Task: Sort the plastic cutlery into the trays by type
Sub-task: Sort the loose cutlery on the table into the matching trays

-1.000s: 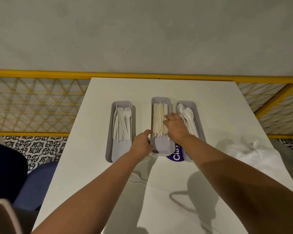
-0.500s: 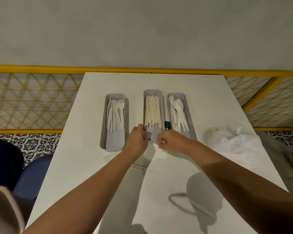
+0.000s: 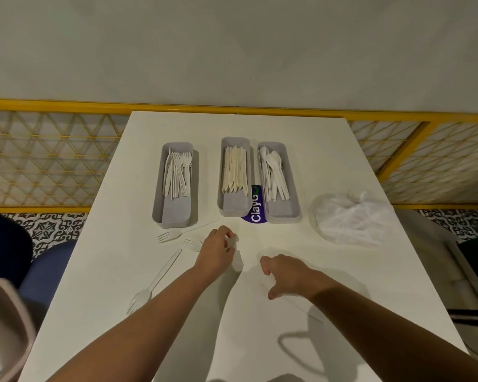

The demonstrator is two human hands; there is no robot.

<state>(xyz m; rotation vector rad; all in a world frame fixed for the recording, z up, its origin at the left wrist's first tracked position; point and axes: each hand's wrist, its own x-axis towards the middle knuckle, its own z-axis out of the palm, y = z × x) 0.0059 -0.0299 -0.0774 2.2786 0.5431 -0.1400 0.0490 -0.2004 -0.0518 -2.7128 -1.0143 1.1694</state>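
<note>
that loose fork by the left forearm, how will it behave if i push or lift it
The fork looks like thin white plastic, so it is probably very light and a bit springy along its slim handle. It lies flat on the smooth table, so it will likely slide rather than roll when pushed, and may be fiddly to lift.

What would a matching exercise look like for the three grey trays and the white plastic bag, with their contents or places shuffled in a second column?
Column one:
1. left tray
2. middle tray
3. right tray
4. plastic bag

Column two:
A. holds spoons
B. lies on the table, right of all the trays
C. holds forks
D. holds knives

Pairs: 1-C, 2-D, 3-A, 4-B.
</note>
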